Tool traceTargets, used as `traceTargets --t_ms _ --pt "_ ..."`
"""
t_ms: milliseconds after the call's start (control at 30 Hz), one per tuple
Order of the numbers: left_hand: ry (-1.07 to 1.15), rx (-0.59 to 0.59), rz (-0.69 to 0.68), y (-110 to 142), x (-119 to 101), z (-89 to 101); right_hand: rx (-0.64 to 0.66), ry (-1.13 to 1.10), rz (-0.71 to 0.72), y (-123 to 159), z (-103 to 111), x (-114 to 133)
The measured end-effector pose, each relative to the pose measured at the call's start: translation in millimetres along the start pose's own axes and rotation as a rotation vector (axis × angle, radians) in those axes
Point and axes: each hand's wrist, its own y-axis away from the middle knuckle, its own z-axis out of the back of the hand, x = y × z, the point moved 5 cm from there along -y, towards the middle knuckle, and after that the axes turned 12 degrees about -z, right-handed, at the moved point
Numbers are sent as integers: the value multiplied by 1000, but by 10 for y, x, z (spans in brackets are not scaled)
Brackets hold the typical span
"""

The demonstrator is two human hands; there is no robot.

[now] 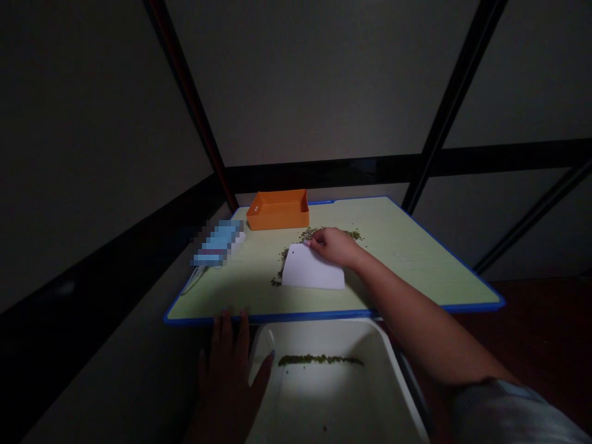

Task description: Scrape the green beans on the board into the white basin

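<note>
My right hand [337, 248] pinches the top edge of a white plastic scraper [312, 270], a flat sheet with a small hole in one corner, which stands tilted on the table. Small green beans or seeds [354, 235] lie scattered behind the scraper and along its left side. My left hand [231, 364] has its fingers spread near the table's front edge, with the thumb by the left rim of a white tub [388, 351]. A line of the same green grains [319, 359] lies inside the tub, near its far wall.
A light green table [416, 265] with a blue edge holds all this. An orange tray [280, 219] stands at the back left. A blurred blue box-like thing [219, 243] with a white cable [190, 280] sits at the left edge. Grey wall panels [324, 86] rise behind.
</note>
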Motion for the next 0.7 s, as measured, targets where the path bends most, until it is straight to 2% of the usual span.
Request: traceTargets --t_ms 267,467,700 --pt "-41 9 -3 14 -41 30 -47 38 -46 -47 -9 -82" --pt "-26 -24 -1 11 -3 1 -94 0 -40 -1 25 -19" --pt "-19 -49 -50 45 -14 7 -80 -24 -20 -14 -68 9"
